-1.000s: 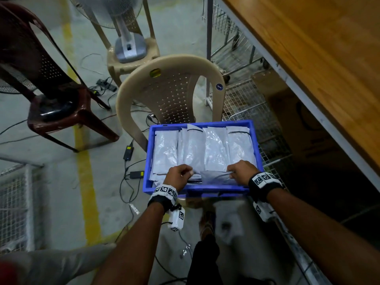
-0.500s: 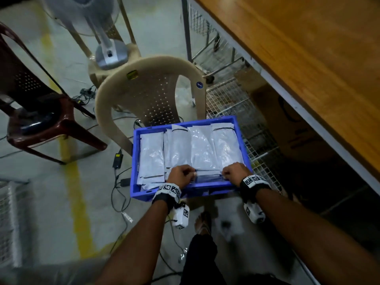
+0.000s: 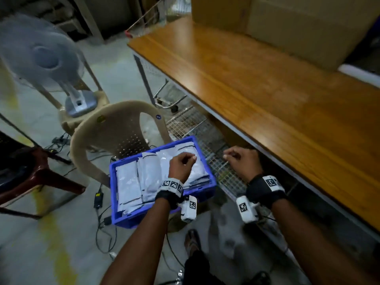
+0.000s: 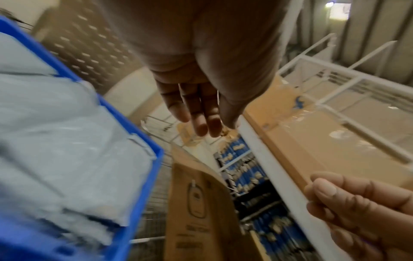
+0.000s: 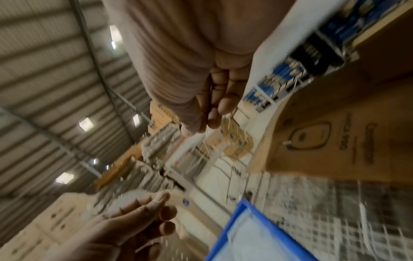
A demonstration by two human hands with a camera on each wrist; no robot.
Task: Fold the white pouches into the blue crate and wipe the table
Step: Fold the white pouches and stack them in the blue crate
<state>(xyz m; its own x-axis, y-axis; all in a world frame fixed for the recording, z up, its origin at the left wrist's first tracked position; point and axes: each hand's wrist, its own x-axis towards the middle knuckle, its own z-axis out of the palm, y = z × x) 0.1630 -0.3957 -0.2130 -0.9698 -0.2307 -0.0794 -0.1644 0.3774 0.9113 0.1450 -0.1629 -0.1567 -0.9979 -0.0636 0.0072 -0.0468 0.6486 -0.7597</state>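
Note:
The blue crate (image 3: 112, 182) sits on a beige chair seat and holds several white pouches (image 3: 128, 182) laid side by side. My left hand (image 3: 184, 161) hovers over the crate's right half, fingers loosely curled and holding nothing. My right hand (image 3: 236, 159) hangs to the right of the crate, above a wire mesh shelf (image 3: 216, 147) and just below the table edge, also empty. In the left wrist view the left hand (image 4: 201, 114) hangs relaxed beside the crate wall (image 4: 143, 176) and the pouches (image 4: 67, 141). In the right wrist view the right hand (image 5: 212, 109) shows bare fingers.
The wooden table (image 3: 267, 89) runs along the right, with a cardboard box (image 3: 287, 23) at its far end. A beige chair back (image 3: 115, 128) rises behind the crate. A fan (image 3: 41, 58) and a maroon chair (image 3: 30, 171) stand left. Cables (image 3: 100, 202) lie on the floor.
Both hands have lifted off the pouches at the crate's near edge. The left now hovers over the crate and the right has moved right toward the table. My head has turned toward the table.

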